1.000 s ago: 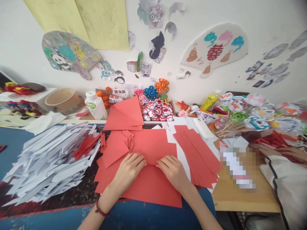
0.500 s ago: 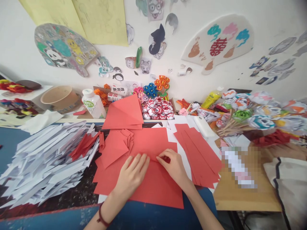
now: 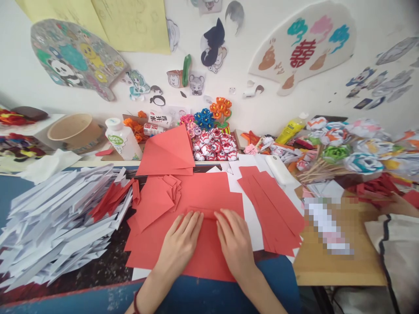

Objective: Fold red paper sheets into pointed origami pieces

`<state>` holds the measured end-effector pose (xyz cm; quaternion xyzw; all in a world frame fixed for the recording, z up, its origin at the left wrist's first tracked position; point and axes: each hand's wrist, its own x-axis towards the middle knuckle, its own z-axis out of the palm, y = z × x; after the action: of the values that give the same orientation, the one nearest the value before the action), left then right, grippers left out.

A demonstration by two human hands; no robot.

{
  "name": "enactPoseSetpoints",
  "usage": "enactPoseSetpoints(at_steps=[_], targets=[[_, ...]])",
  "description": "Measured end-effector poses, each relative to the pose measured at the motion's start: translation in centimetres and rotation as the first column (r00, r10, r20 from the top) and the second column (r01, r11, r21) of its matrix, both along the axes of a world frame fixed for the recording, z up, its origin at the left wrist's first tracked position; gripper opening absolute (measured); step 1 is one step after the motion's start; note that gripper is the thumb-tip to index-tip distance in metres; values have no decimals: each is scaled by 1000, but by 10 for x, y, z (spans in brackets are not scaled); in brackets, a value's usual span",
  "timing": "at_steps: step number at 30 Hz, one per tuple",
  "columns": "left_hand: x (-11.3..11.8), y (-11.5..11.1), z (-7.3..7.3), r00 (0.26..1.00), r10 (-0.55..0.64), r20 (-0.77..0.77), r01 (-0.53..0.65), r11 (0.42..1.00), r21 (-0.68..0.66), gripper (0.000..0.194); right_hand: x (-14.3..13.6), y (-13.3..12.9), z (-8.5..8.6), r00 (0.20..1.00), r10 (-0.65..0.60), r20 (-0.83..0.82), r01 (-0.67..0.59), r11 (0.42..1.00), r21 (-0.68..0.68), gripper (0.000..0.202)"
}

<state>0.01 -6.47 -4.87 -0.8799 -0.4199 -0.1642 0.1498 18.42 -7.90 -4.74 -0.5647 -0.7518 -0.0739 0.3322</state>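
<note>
The left hand point(image 3: 183, 239) and the right hand point(image 3: 235, 242) are close together, with their fingertips on a small, thin, folded strip of red paper point(image 3: 207, 213). Both thumbs are hidden, so one cannot tell whether each grip is pinched tight or just pressing down. The strip is in front of the person, on top of big, flat sheets of red paper point(image 3: 209, 187) on the dark tabletop point(image 3: 108, 261).

The fold could come out crooked if one hand pushes harder than the other. The strip could also pop open if the fingers lift before the crease is pressed flat. Because the sheets below are loose and stick out unevenly, they might slide and take the strip with them. Red on red is hard to see, so an edge could be missed.

To the left, a square red paper sheet point(image 3: 150, 205) is near the left hand, and an elbow bump could knock the big, messy heap of folded white paper pieces point(image 3: 62, 222).
</note>
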Motion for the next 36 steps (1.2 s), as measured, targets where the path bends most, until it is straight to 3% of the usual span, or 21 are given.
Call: enactPoseSetpoints(at_steps=[5,15,27,36], targets=[[1,-3,-2,1000,-5,-2,5,1000,6,40,-14,-20,-6,983,75,169,-72,997,-24,42],[1,-4,-4,998,28,51,-27,1000,-16,43,-13,-17,-7,982,64,178,-42,992,-122,45],[2,-3,-6,998,42,49,-39,997,-71,41,-17,-16,-12,967,28,254,-16,999,-50,45],[1,-2,-5,998,33,52,-28,996,-88,43,-17,-18,-13,975,12,222,8,996,-93,43]])
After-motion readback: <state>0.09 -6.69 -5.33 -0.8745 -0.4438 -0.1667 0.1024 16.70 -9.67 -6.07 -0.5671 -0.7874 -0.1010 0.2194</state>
